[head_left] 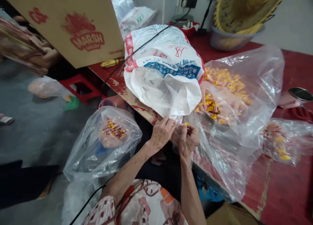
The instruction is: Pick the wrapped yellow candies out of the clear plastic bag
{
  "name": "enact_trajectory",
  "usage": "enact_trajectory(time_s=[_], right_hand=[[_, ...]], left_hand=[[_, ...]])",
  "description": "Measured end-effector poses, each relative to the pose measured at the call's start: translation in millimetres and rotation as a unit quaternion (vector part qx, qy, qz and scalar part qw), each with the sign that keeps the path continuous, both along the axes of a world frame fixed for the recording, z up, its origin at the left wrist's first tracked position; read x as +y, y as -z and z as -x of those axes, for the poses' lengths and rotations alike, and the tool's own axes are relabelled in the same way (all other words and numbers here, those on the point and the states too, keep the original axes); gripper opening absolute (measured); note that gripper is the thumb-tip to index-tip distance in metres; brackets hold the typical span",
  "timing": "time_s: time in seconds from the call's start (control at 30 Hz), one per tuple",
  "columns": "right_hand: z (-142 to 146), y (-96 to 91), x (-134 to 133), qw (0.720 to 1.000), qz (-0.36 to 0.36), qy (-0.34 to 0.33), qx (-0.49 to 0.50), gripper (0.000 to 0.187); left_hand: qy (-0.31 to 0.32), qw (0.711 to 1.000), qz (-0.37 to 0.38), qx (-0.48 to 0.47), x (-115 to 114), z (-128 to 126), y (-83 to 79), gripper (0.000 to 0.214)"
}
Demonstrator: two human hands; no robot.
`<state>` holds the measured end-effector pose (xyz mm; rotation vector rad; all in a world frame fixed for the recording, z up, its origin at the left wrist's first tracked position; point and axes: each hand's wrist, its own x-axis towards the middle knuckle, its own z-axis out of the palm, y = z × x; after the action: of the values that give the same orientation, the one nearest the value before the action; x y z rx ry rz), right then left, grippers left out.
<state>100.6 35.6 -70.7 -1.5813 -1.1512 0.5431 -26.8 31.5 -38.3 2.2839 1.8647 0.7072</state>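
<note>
My left hand [162, 133] and my right hand [187, 139] meet at the table's near edge, both with fingers pinched. Between them is a small yellow piece [186, 124] and some thin clear film; the right fingers pinch the piece, the left fingers press on the film beside it. Just above the hands lies a white woven sack [166, 68] with red and blue print. To the right a big clear plastic bag [244, 97] holds several yellow and pink pieces [225, 81]. Left of my arm a clear bag [102, 143] holds several finished red-yellow items [113, 129].
A red table [288, 185] runs to the right, with a small clear bag [286, 143] of pieces, a metal lid [300, 94], a straw hat [246, 8] on a basin. A cardboard box [70, 25] and red stool [80, 86] stand at left. A black cable [137, 50] crosses the sack.
</note>
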Motion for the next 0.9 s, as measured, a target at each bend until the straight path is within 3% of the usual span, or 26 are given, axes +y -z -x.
enact_trajectory(time_s=[0.2,0.27,0.33,0.47,0.57,0.63,0.73,0.83,0.9], right_hand=[[3.3,-2.9,0.1,0.999,0.017,-0.042,-0.015,0.06],[3.5,-2.6,0.3,0.999,0.027,-0.038,-0.009,0.059],[3.1,-2.0,0.2,0.999,0.034,-0.04,-0.002,0.058],[1.6,-0.9,-0.6,0.998,0.037,-0.049,0.005,0.059],[0.7,-1.3,-1.1,0.998,0.037,-0.044,-0.004,0.061],[0.4,-2.1,-1.4,0.998,0.04,-0.041,-0.007,0.063],[0.6,-3.1,-1.8,0.998,0.043,-0.04,0.002,0.065],[1.2,-3.0,-2.0,0.998,0.042,-0.043,0.013,0.063],[1.6,-2.9,-2.3,0.998,0.035,-0.046,0.016,0.06]], left_hand=[[-0.006,0.992,0.016,-0.126,-11.5,21.7,5.8,0.004],[-0.045,0.982,-0.03,-0.178,-23.4,45.5,-1.9,0.011],[-0.128,0.968,-0.089,-0.196,-42.3,80.0,-11.0,0.019],[-0.295,0.943,-0.122,-0.089,-83.2,152.6,-15.7,0.026],[-0.321,0.941,-0.106,-0.031,-94.3,171.4,-9.2,0.024],[-0.29,0.95,-0.105,-0.042,-85.3,160.9,-8.2,0.022],[-0.197,0.967,-0.125,-0.103,-49.0,128.9,-17.4,0.022],[-0.121,0.964,-0.164,-0.169,9.3,101.2,-28.0,0.021],[-0.097,0.96,-0.159,-0.207,58.1,87.9,-26.9,0.022]])
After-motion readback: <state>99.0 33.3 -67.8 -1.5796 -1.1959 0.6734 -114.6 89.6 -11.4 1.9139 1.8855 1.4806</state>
